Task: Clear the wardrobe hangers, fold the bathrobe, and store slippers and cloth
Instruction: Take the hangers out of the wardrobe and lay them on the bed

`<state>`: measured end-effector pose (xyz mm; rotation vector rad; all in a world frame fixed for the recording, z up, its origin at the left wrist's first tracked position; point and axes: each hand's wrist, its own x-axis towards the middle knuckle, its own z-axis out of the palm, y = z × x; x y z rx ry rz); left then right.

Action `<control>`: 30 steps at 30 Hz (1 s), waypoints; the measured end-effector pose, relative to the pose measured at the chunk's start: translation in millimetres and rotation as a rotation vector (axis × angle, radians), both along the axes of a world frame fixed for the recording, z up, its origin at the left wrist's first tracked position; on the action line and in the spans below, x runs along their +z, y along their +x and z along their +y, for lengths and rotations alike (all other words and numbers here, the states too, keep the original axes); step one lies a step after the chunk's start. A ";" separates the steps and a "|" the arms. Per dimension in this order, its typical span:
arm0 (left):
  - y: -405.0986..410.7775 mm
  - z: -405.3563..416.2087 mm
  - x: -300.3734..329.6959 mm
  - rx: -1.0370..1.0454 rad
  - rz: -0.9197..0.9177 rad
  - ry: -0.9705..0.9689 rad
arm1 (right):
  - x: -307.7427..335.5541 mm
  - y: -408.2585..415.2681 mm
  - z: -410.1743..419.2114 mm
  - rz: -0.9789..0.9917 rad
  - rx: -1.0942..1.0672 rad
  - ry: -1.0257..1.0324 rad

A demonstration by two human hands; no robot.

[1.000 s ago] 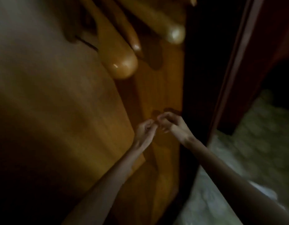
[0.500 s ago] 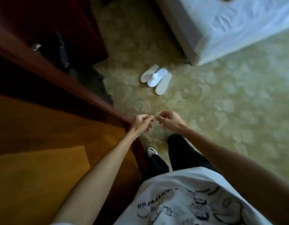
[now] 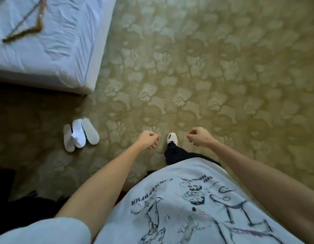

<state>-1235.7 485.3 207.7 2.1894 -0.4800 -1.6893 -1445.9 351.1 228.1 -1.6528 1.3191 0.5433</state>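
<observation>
1. Both hands hang out in front of the body over the carpet (image 3: 214, 76): the left hand (image 3: 147, 139) has its fingers curled in and holds nothing that can be seen, and the right hand (image 3: 198, 136) is curled the same way, thumb near forefinger, with nothing visible between them. The two hands are apart, with a white shoe (image 3: 172, 138) showing between them.
2. A wooden hanger (image 3: 24, 27) lies on the white sheet of the bed (image 3: 68, 55), near its far corner, so at least one hanger appears to be out of the wardrobe; the wardrobe itself is not in view, so how many are left there cannot be told.
3. White slippers (image 3: 80, 134) lie in a loose overlapping bunch on the carpet just off the corner of the bed, to the left of the left hand and well clear of it. They look not yet stored.
4. No bathrobe or cloth shows anywhere, so whether the folding is done cannot be judged.
5. Picking up the slippers seems the likeliest step in reach.
</observation>
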 end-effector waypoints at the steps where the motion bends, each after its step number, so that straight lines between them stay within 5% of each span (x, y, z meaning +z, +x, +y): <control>1: 4.1 -24.3 0.8 -0.037 -0.007 -0.002 | -1.7 -9.5 -19.1 0.019 -0.033 0.009; 9: 80.5 -140.7 7.2 -0.086 -0.117 -0.024 | -16.0 40.0 -169.4 0.018 -0.061 0.077; 18: 225.3 -234.1 -32.1 0.415 -0.149 0.149 | 10.7 274.6 -357.2 -0.253 0.208 0.043; 30: 417.2 -547.0 0.9 0.394 -0.050 0.000 | 31.7 449.5 -639.9 -0.121 0.315 -0.094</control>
